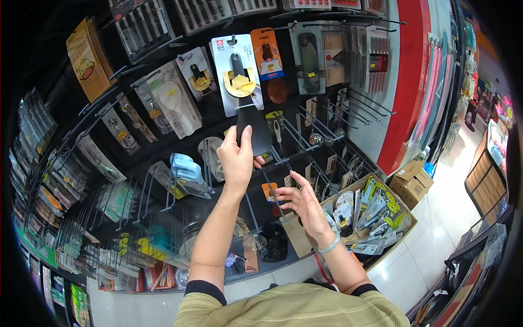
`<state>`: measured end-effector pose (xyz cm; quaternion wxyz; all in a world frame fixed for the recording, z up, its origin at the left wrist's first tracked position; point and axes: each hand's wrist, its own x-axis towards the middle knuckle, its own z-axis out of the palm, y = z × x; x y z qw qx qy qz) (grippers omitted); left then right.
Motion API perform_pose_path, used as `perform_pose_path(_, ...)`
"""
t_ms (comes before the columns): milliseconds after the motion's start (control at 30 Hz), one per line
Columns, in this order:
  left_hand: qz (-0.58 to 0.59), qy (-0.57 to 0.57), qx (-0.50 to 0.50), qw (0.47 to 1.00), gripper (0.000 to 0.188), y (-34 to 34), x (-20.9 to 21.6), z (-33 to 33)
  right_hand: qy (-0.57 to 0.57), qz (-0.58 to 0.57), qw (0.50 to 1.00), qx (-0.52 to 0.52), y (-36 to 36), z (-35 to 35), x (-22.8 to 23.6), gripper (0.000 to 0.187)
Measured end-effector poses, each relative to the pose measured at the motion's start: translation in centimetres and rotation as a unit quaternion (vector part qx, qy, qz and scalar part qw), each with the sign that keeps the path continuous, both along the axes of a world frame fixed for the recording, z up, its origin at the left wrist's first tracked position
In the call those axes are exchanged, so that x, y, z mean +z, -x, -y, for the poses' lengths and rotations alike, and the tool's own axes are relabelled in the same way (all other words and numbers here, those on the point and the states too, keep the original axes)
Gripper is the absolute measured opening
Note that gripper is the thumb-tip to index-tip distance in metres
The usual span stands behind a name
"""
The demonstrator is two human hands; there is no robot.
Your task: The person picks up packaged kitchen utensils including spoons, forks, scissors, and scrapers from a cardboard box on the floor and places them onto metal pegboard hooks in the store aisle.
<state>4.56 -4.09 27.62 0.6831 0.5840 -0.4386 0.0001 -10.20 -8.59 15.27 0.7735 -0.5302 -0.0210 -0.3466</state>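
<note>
The right hand point(306, 210) is loosely open, holding nothing. The left hand point(235, 163), curled closed, grips a flat black spatula point(256, 122) on a white rectangular card point(221, 65), toward 12 o'clock. Lower, an open brown cardboard box point(400, 235) of packaged utensils point(376, 211) sits toward 4 o'clock.
</note>
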Motion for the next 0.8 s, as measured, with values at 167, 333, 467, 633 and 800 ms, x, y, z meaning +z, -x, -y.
perform_pose_path(167, -0.021, -0.024, 0.009, 0.999, 0.022, -5.1, 0.3, 4.3, -0.015, -0.010, 1.000, -0.020, 1.1, 0.7, -0.7, 0.055)
perform_pose_path(333, -0.077, -0.036, 0.050, 0.995, 0.022, -9.5, 0.5, 7.8, -0.026, -0.004, 0.999, -0.034, 2.6, 0.8, -1.8, 0.050)
perform_pose_path(467, -0.107, -0.013, 0.013, 0.994, 0.020, -11.5, -0.5, 8.3, -0.049, -0.027, 0.997, -0.058, 4.9, 1.1, -3.2, 0.047)
perform_pose_path(633, -0.176, 0.012, -0.108, 0.978, 0.023, -13.8, -3.3, 8.8, -0.048, -0.112, 0.980, -0.155, 8.3, 4.0, -5.9, 0.036)
perform_pose_path(800, -0.186, -0.071, -0.116, 0.973, 0.032, -15.9, -1.9, 6.7, -0.064, -0.134, 0.948, -0.283, 13.1, 8.6, -10.4, 0.021)
